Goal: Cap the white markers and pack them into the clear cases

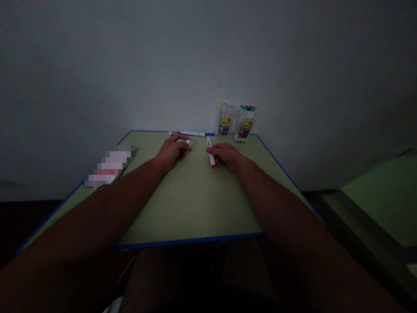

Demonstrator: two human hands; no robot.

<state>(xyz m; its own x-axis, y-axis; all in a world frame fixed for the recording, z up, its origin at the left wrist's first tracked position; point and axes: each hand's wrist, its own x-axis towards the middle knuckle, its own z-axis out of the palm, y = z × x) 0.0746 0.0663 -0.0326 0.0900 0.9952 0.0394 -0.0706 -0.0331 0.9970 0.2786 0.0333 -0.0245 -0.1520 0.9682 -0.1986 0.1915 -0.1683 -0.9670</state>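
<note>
My left hand (172,151) is closed, thumb and fingers pinching a short white marker (188,142) with a pink-red end; much of this piece is hidden, so I cannot tell whether it is a whole marker or a part. In my right hand (228,155) is a white marker (210,152) with pink ends and dark print on its barrel, gripped between thumb and fingers and slanting above the table. The two hands are apart, over the far half of the tabletop. Behind them a white marker with blue ends (193,133) lies along the back edge.
Two clear marker cases stand at the back right: one (224,119) shows a few markers, the other (244,125) is packed with several colours. A blurred-out flat item (110,165) lies at the left. The pale green table (195,204) has blue edging and meets a grey wall.
</note>
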